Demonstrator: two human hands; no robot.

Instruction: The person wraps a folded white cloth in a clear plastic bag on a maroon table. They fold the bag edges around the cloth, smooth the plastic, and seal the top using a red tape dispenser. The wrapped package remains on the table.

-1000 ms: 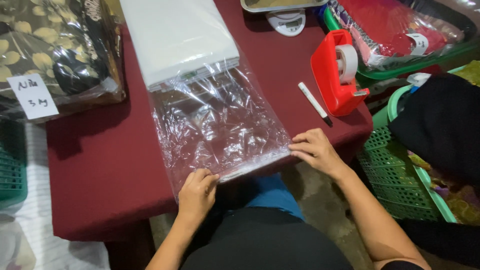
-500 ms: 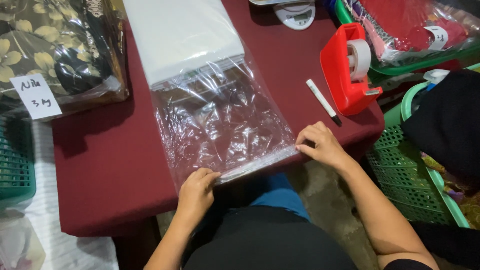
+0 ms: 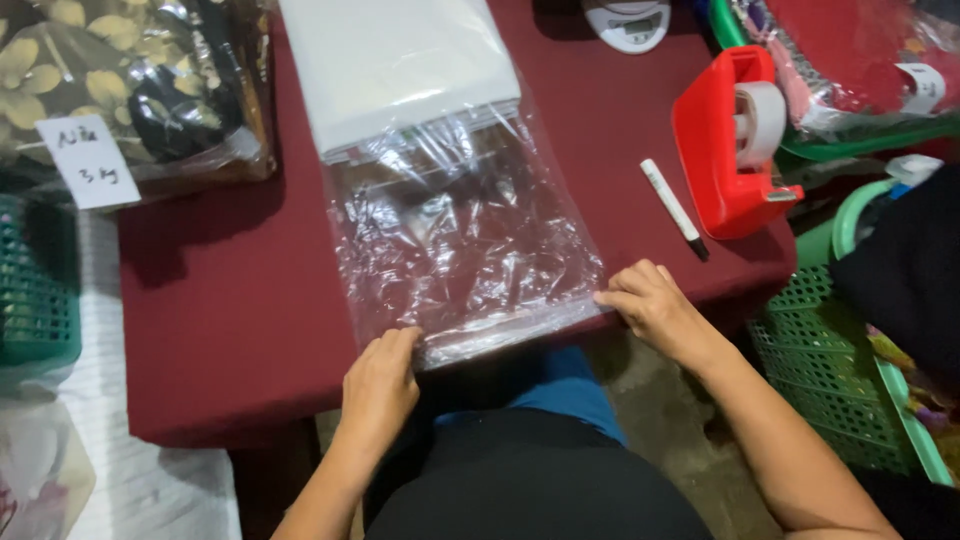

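left hand (image 3: 380,385), right hand (image 3: 650,305) | pinching clear plastic bag (image 3: 465,235) mouth | crinkled, glossy

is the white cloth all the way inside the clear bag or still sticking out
Inside, at the far end. The folded white cloth fills the far part of the clear plastic bag; the near part lies flat and empty toward both hands.

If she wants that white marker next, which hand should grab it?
Probably the right hand: it rests at the clear bag's near corner, beside the marker. The left hand lies across the bag.
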